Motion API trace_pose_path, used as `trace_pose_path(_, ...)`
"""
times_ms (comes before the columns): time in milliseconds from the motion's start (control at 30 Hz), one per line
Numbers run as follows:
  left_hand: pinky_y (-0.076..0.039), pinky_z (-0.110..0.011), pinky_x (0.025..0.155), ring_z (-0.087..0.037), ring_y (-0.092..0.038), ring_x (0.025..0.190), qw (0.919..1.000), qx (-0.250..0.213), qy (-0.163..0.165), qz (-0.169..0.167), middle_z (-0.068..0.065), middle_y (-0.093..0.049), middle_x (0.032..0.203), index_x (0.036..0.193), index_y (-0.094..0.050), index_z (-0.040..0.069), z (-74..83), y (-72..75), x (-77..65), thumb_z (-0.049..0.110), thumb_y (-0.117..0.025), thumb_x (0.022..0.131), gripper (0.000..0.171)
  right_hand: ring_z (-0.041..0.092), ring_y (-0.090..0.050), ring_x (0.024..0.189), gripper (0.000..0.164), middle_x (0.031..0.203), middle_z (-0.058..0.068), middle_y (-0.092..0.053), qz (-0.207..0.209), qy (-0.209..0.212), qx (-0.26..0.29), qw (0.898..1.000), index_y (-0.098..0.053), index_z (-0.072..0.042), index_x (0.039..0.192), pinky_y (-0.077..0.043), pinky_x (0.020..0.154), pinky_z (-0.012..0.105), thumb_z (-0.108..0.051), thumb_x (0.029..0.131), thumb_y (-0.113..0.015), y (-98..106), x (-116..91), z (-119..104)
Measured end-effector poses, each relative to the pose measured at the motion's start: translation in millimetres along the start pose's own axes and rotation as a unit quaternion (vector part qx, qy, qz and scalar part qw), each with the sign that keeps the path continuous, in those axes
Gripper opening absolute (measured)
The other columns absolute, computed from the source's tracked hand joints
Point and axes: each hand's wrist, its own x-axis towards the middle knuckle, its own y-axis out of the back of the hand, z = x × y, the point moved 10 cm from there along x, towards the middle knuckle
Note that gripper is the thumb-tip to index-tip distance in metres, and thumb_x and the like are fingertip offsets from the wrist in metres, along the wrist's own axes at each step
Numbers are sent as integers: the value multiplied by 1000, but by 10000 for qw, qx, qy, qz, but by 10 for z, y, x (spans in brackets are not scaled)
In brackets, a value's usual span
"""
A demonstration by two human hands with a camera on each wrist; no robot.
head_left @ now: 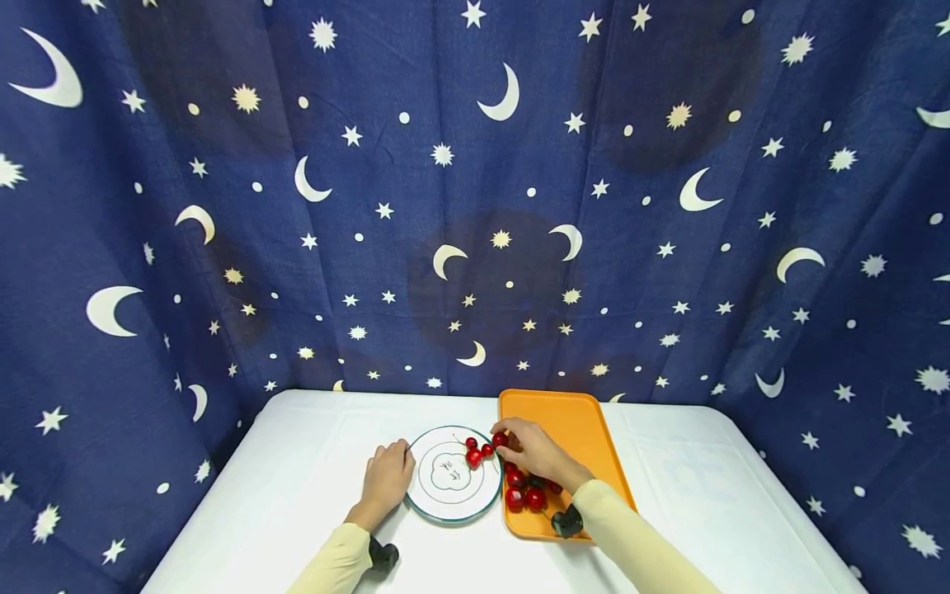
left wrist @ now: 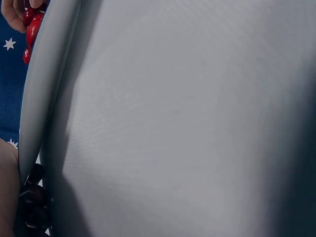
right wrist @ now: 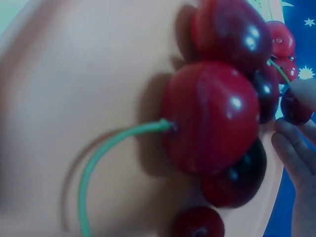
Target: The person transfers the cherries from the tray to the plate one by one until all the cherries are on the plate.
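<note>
A white plate [head_left: 425,487] with a dark rim stands on the table, and my left hand [head_left: 388,477] grips its left edge. In the left wrist view the plate's side [left wrist: 44,84] runs down to that hand. Three red cherries [head_left: 473,459] lie on the plate's right part. Over the border between plate and tray, my right hand [head_left: 530,445] pinches a dark red cherry [right wrist: 296,106] between thumb and fingers. More cherries [head_left: 534,498] lie below this hand on the orange tray [head_left: 571,425], one with a curved green stem [right wrist: 98,153].
The tray stands directly right of the plate. A white cloth covers the table [head_left: 297,487]. Behind it and at both sides hangs a dark blue curtain [head_left: 386,264] with moons and stars. Each wrist carries a small black device [head_left: 567,522].
</note>
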Motion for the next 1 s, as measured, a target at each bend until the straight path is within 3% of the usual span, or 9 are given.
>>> trace_pose_path(233, -40, -37, 75, -21, -50, 83, 9999, 73, 37, -68, -11, -72, 102, 108, -66, 5, 26, 26, -18, 19, -52, 103, 20, 8, -51, 83, 29, 111, 5, -62, 70, 184, -100, 9998, -66, -11, 122, -48, 74, 21, -14, 95, -73, -59, 30, -41)
trace_pose_path(533, -39, -37, 70, -21, -48, 78, 9995, 76, -161, 243, -9, -70, 94, 101, -65, 5, 56, 83, -68, 18, -54, 100, 17, 9, -56, 87, 32, 112, 4, -65, 111, 186, -109, 9997, -66, -11, 124, -54, 81, 25, -16, 94, -74, -93, 29, -79)
trace_pose_path(767, -40, -37, 75, -20, -47, 82, 9999, 83, 21, -116, -10, -70, 100, 107, -65, 6, 21, 6, -29, 20, -51, 103, 20, 11, -55, 88, 33, 107, 0, -67, 14, 126, -330, 9994, -65, -14, 124, -51, 82, 28, -24, 94, -74, -122, 39, -112)
trace_pose_path(1000, -38, -37, 73, -22, -48, 83, 9999, 122, -34, -41, -10, -70, 100, 104, -64, 7, 14, 14, -9, 20, -51, 103, 19, 14, -55, 100, 31, 115, 1, -70, -25, 147, -532, 9985, -67, -18, 123, -52, 88, 36, -27, 94, -74, -154, 50, -150)
